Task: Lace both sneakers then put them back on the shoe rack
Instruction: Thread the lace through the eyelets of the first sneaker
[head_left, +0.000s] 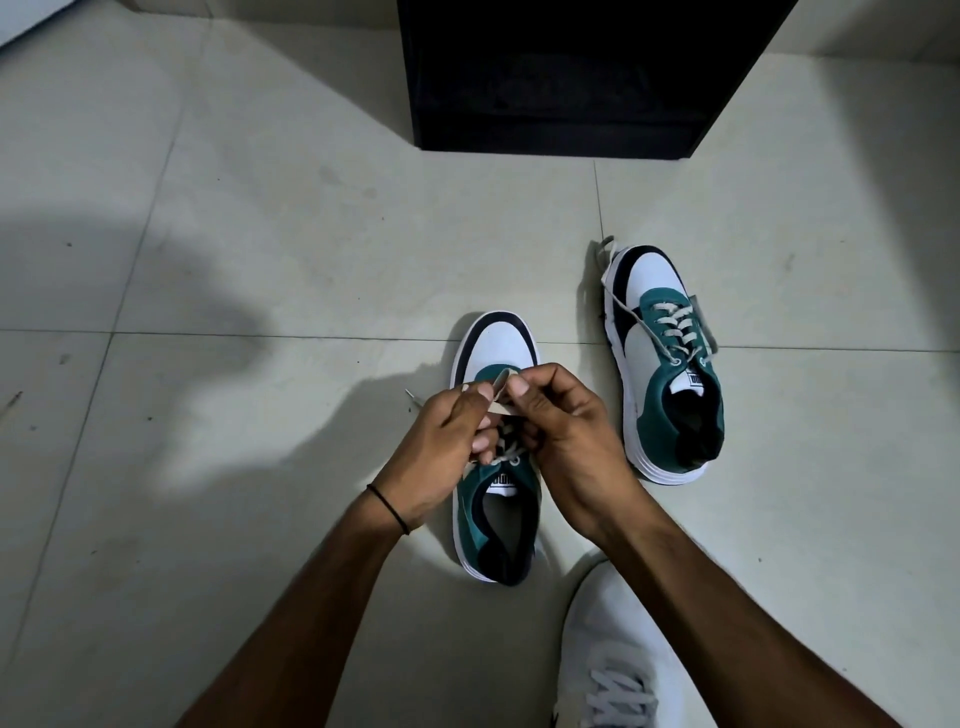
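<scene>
Near sneaker (493, 467) is sitting toe-forward on the floor (260, 260), its lace (500, 387) being worked above the eyelets.

Both hands are closing over the tongue: the left hand (441, 457) and the right hand (566, 441) are each pinching the flat lace between thumb and fingertips, holding it taut and raised, probably to keep it untwisted while tightening or tying. One lace tip (410, 395) is trailing left of the shoe. The second sneaker (670, 364) is lying well apart to the right, laced, with loose ends running toward its toe. The dark shoe rack (571, 78) is standing beyond both, waiting for them.
</scene>
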